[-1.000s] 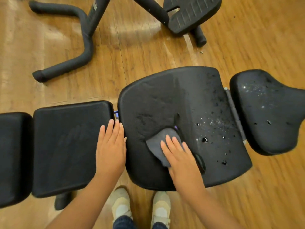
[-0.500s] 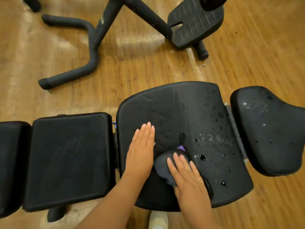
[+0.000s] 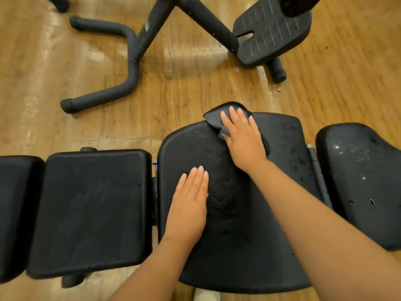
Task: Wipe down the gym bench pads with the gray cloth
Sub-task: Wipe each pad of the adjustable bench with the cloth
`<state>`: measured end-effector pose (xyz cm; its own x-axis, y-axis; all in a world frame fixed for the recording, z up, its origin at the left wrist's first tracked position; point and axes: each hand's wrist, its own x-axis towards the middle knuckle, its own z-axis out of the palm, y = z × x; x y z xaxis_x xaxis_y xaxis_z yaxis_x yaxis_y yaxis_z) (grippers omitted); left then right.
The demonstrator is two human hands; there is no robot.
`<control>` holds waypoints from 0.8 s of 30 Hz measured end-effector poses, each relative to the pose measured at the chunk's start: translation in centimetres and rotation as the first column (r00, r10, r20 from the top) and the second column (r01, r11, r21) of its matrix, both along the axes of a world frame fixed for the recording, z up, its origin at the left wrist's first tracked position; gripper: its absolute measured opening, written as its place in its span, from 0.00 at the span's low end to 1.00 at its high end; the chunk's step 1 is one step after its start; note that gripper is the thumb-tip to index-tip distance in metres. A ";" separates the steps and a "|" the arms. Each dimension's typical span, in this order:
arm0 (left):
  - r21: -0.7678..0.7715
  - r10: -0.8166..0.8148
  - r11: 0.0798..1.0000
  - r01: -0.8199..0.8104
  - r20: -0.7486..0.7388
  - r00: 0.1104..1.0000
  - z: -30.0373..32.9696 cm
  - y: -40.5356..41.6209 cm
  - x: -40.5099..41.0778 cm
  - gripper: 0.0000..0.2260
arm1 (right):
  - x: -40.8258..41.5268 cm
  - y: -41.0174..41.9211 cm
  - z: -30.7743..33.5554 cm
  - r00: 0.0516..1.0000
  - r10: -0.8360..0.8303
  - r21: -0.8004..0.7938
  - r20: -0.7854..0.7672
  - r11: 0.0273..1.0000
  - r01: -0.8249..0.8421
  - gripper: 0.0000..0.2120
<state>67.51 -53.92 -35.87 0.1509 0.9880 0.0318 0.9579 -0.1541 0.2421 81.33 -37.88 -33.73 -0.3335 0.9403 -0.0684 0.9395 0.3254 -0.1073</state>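
**Here: two hands, four pads, one cloth**

Four black bench pads lie in a row. The far-left pad (image 3: 13,213) is cut by the frame edge, the square pad (image 3: 91,209) sits next to it, the wide middle pad (image 3: 234,246) holds both hands, and the right pad (image 3: 364,181) carries pale specks and a few small holes.

The one gray cloth (image 3: 213,119) lies at the middle pad's far edge and overhangs it slightly. The right hand (image 3: 244,137) presses flat on the cloth, fingers spread, pinning rather than clenching it. The left hand (image 3: 189,203) rests open and flat on the same pad, holding nothing.

Beyond, on the wooden floor (image 3: 184,94), stand a curved black frame leg (image 3: 121,68) and a ribbed footplate (image 3: 273,33). One pale shoe tip (image 3: 206,296) shows below the pad.
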 end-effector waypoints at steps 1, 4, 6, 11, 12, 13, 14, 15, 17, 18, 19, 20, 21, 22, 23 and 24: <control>-0.003 -0.002 1.000 0.002 -0.005 1.000 0.0 0.0 0.0 0.21 | -0.1 -0.1 0.0 1.000 -0.004 -0.005 -0.006 1.000 0.004 0.26; -0.018 -0.008 1.000 0.007 -0.020 1.000 0.5 0.1 0.1 0.21 | 0.0 -2.5 0.2 0.998 -0.016 -0.017 -0.062 1.000 0.015 0.27; -0.029 -0.008 1.000 0.008 -0.018 1.000 0.7 0.1 0.1 0.21 | 0.7 -6.6 0.4 0.995 -0.022 -0.022 -0.093 1.000 0.020 0.29; -0.040 -0.007 0.999 0.005 -0.032 0.999 0.6 0.0 0.1 0.21 | 3.2 -21.6 1.2 0.992 -0.030 -0.116 -0.124 0.993 0.015 0.30; -0.038 -0.006 0.999 0.004 -0.042 0.999 0.6 0.0 0.1 0.21 | 3.8 -24.0 1.3 0.991 -0.031 -0.139 -0.129 0.990 0.013 0.30; -0.040 -0.003 0.999 0.001 -0.047 0.999 0.6 0.1 0.1 0.21 | 4.4 -25.8 1.3 0.992 -0.030 -0.156 -0.125 0.988 0.010 0.31; -0.042 -0.002 0.999 0.000 -0.044 0.999 0.6 0.1 0.2 0.21 | 4.8 -27.0 1.2 0.992 -0.031 -0.167 -0.123 0.986 0.010 0.31; -0.041 -0.001 0.999 0.000 -0.036 0.999 0.7 0.1 0.2 0.21 | 5.1 -27.6 1.1 0.992 -0.035 -0.178 -0.124 0.984 0.012 0.31; -0.027 0.000 1.000 -0.001 -0.032 0.999 0.6 0.0 0.2 0.21 | 5.3 -27.4 1.1 0.992 -0.045 -0.186 -0.116 0.982 0.023 0.30; -0.024 0.000 1.000 -0.001 -0.033 0.999 0.6 0.0 0.2 0.21 | 5.1 -26.7 1.1 0.993 -0.054 -0.182 -0.103 0.983 0.034 0.30; -0.026 0.002 1.000 -0.003 -0.030 1.000 0.6 -0.1 0.2 0.21 | 5.0 -25.8 1.3 0.994 -0.062 -0.171 -0.095 0.984 0.045 0.30; -0.030 0.007 1.000 -0.008 -0.025 1.000 0.6 -0.2 0.2 0.21 | 4.7 -24.6 1.3 0.993 -0.071 -0.161 -0.096 0.985 0.054 0.29; -0.034 0.011 0.999 -0.012 -0.021 1.000 0.6 -0.3 0.1 0.21 | 4.3 -23.0 1.3 0.992 -0.079 -0.156 -0.102 0.986 0.063 0.29; -0.035 0.015 0.999 -0.016 -0.022 1.000 0.6 -0.3 0.1 0.21 | 4.0 -21.0 1.3 0.991 -0.082 -0.148 -0.107 0.987 0.066 0.28; -0.036 0.016 0.999 -0.017 -0.023 1.000 0.6 -0.3 0.1 0.21 | 3.6 -18.7 1.2 0.991 -0.076 -0.126 -0.106 0.990 0.063 0.28; -0.038 0.017 0.999 -0.018 -0.023 1.000 0.7 -0.3 0.1 0.21 | 3.2 -16.1 0.9 0.993 -0.064 -0.095 -0.099 0.994 0.054 0.28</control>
<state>67.61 -54.20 -35.22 0.1343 0.9909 -0.0089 0.9656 -0.1288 0.2258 84.51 -54.03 -32.86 -0.2871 0.9498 -0.1242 0.9395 0.2539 -0.2299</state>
